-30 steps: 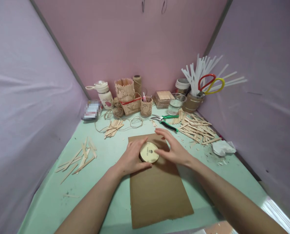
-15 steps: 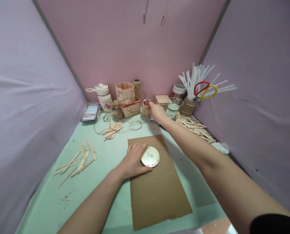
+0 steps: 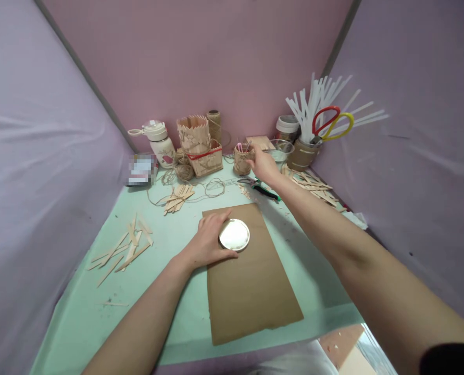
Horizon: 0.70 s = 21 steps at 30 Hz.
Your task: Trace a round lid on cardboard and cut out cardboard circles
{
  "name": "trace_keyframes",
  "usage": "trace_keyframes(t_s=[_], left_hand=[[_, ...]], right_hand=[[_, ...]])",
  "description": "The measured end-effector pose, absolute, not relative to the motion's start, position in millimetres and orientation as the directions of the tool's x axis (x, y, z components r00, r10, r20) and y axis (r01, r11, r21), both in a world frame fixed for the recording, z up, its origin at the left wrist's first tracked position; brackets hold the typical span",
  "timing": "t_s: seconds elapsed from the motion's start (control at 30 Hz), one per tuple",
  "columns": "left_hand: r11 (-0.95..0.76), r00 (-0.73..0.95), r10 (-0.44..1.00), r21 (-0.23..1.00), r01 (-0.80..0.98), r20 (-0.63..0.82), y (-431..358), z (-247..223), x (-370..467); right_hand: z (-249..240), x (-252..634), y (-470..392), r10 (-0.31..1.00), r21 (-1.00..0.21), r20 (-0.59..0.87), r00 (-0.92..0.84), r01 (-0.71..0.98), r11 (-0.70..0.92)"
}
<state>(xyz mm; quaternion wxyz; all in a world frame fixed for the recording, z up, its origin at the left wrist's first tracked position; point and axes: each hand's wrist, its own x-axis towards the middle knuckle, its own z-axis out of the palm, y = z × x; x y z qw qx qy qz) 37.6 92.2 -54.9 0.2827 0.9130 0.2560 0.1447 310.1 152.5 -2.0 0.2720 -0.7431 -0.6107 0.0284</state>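
Round tin (image 3: 234, 235), lid print unreadable

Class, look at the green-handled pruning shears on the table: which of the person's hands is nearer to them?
Right. The right hand reaches at the small twine-wrapped cup, just behind the shears. The left hand rests farther away, holding the round lid on the cardboard.

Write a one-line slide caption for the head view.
Left hand steadies a round tin on brown cardboard; right hand reaches the small pen cup.
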Motion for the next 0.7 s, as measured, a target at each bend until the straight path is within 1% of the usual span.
trace_keyframes(t_s=[0.1,0.2,0.3,0.37,0.43,0.53,0.6,0.7], left_hand=[[-0.731,0.830,0.536,0.578,0.364,0.155,93,-54,38],[-0.751,0.826,0.527,0.565,0.342,0.199,92,-52,38],[-0.764,0.827,0.517,0.556,0.328,0.223,89,-49,38],[-0.786,0.852,0.474,0.542,0.296,0.223,87,-47,39],[-0.818,0.890,0.405,0.518,0.249,0.211,83,-43,40],[-0.848,0.930,0.323,0.490,0.201,0.177,76,-40,43],[-0.848,0.940,0.310,0.490,0.205,0.143,72,-41,44],[-0.826,0.936,0.341,0.503,0.254,0.088,68,-45,44]], right_hand=[[0,310,122,0.913,-0.456,0.299,0.278,0.882,-0.119],[-7,319,85,0.915,-0.484,0.276,0.294,0.865,-0.132],[-20,336,54,0.885,-0.516,0.265,0.383,0.832,-0.206],[-30,346,41,0.854,-0.534,0.261,0.450,0.804,-0.261],[-38,353,34,0.833,-0.549,0.254,0.491,0.783,-0.294],[-46,355,32,0.827,-0.561,0.246,0.505,0.770,-0.303],[-47,355,33,0.832,-0.560,0.250,0.495,0.775,-0.293],[-40,358,38,0.829,-0.543,0.280,0.484,0.792,-0.279]])
